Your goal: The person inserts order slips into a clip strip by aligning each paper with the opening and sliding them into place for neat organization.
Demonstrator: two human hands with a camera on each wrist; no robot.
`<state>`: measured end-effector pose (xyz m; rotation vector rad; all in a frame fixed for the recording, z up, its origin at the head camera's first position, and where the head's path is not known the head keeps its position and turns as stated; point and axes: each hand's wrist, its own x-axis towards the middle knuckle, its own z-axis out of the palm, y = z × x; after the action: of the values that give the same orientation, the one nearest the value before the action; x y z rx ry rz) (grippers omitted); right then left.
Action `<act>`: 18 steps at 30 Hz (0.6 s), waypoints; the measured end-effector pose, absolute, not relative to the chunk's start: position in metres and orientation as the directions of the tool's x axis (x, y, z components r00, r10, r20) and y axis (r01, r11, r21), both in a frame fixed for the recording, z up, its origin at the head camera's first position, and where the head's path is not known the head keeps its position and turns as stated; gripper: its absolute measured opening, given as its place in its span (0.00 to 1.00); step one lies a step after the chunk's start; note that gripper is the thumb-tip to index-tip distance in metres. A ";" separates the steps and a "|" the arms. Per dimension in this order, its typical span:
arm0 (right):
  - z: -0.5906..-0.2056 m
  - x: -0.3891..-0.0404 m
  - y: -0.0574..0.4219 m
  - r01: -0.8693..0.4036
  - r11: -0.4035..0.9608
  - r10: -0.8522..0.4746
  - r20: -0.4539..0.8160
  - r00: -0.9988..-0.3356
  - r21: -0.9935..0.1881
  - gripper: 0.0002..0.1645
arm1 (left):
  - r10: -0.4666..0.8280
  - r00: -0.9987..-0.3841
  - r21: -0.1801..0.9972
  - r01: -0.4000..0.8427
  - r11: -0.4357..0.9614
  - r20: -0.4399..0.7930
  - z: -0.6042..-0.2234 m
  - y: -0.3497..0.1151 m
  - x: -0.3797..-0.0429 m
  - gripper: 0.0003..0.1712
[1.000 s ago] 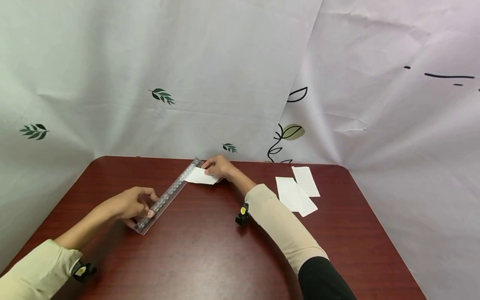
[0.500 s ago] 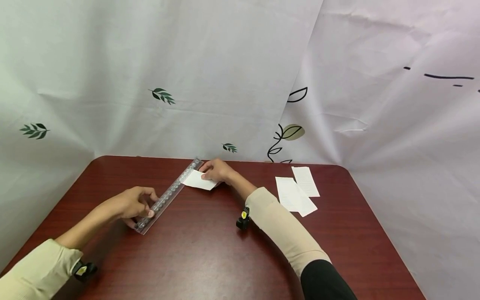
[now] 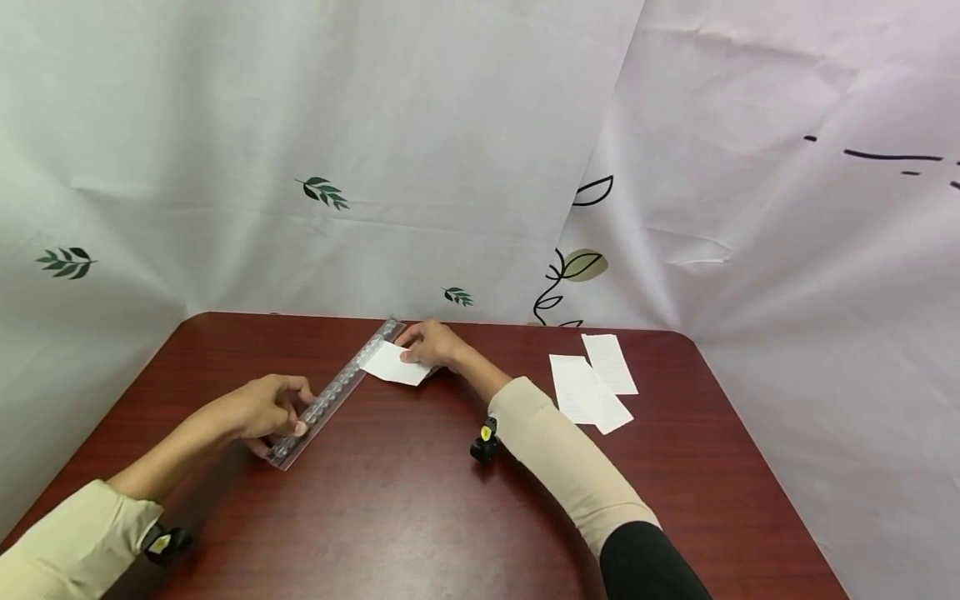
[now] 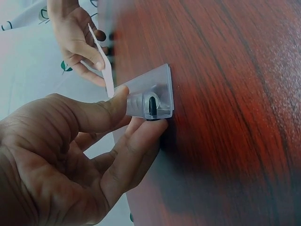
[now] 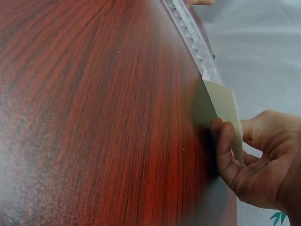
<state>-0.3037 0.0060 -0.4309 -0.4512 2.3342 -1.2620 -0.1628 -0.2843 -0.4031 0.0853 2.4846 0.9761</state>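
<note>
Shifted slightly nearer since the earlier head frame: white paper slip (image 3: 393, 364), pinched by the right hand (image 3: 435, 342), overlapping a long clear plastic strip (image 3: 337, 392) at the red-brown tabletop (image 3: 390, 500). Left wrist: left hand (image 4: 70, 150) grips the strip's near end, seemingly steadying it. Right wrist: rear hold leaves the slip's edge free.

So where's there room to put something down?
There's bare table close in, between the sleeves; at the back left, beyond the left hand; and right of the loose papers. It's crowded along the clear strip: the left hand grips its near end, the right hand holds a sheet near the far end.
</note>
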 end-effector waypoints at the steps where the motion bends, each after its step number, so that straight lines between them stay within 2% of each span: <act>1: -0.431 -0.303 0.006 -0.072 0.529 -0.479 -0.228 -0.847 -0.845 0.14 | 0.225 -0.889 0.658 -0.107 0.745 -0.399 -0.403 -0.284 -0.163 0.16; 18: -0.429 -0.301 0.003 -0.083 0.551 -0.476 -0.231 -0.848 -0.830 0.14 | 0.237 -0.883 0.646 -0.094 0.757 -0.405 -0.399 -0.282 -0.164 0.14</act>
<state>-0.3012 0.0029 -0.4294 -0.4533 2.3559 -1.2284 -0.1640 -0.2824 -0.3987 0.1079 2.4828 0.9477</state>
